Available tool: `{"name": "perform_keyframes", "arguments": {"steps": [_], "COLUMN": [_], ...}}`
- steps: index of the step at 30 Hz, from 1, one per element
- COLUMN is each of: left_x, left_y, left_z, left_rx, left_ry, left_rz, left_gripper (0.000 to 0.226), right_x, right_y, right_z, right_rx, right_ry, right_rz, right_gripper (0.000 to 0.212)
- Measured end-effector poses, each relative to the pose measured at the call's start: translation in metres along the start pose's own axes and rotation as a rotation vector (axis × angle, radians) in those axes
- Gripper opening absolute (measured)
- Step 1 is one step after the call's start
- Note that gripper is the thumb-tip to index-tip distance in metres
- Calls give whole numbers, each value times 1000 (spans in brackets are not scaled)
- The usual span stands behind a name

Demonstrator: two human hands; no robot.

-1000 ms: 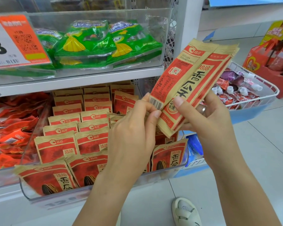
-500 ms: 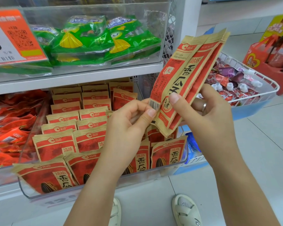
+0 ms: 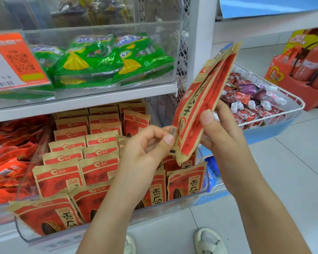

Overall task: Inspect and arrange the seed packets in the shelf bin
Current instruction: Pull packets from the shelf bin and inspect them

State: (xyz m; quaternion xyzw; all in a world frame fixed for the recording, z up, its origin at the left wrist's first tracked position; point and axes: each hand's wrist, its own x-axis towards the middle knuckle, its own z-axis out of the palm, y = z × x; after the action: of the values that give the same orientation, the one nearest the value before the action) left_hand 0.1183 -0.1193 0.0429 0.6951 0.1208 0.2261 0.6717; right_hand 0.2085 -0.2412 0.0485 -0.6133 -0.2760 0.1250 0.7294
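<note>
I saw my right hand [image 3: 226,143] gripping a small stack of seed packets [image 3: 203,105], thumb laid across the red front and the other fingers curled behind, out of sight. The stack stood up at a slant above the right end of the shelf bin [image 3: 106,233], its top corner leaning toward the wire basket [image 3: 299,105]. Against half a second before, the stack had turned more edge-on to me, so less of the printed face showed and the packets looked less fanned out.

My left hand [image 3: 145,153] pinched the lower left corner of the front packet between thumb and forefinger, at the barcode; the remaining fingers were curled loosely. That hand sat at much the same place on the packet as earlier.

Below the hands, the clear bin held rows of the same red and tan packets standing upright, the front ones leaning forward against its wall. Those rows looked unchanged.

On the shelf above lay green snack bags [image 3: 103,59] in another clear bin, beside an orange price card [image 3: 13,59]. Red bags [image 3: 9,158] filled the bin to the left. The wire basket held small wrapped sweets. Two pale shoes [image 3: 209,242] showed on the tiled floor.
</note>
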Motion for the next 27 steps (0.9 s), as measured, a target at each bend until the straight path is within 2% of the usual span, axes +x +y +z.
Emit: {"name": "perform_keyframes", "arguments": {"steps": [4, 7, 11, 14, 21, 27], "left_x": [-1, -3, -5, -4, -6, -3], "left_y": [1, 3, 7, 7, 3, 0], "left_z": [1, 1, 1, 3, 4, 1], "left_rx": [-2, -3, 13, 57, 168, 195], "left_ry": [-48, -24, -48, -59, -24, -20], "left_rz": [-47, -17, 55, 78, 153, 166], "left_gripper": [13, 19, 16, 16, 6, 11], "right_x": [0, 0, 1, 2, 2, 1], "right_y": [1, 0, -2, -3, -4, -4], "right_z": [-1, -2, -2, -4, -6, -7], "right_rx": [27, 20, 64, 110, 85, 67], "right_ry": [19, 42, 130, 187, 192, 154], "right_rz": [23, 18, 4, 15, 15, 20], "right_gripper": [83, 80, 77, 67, 65, 60]}}
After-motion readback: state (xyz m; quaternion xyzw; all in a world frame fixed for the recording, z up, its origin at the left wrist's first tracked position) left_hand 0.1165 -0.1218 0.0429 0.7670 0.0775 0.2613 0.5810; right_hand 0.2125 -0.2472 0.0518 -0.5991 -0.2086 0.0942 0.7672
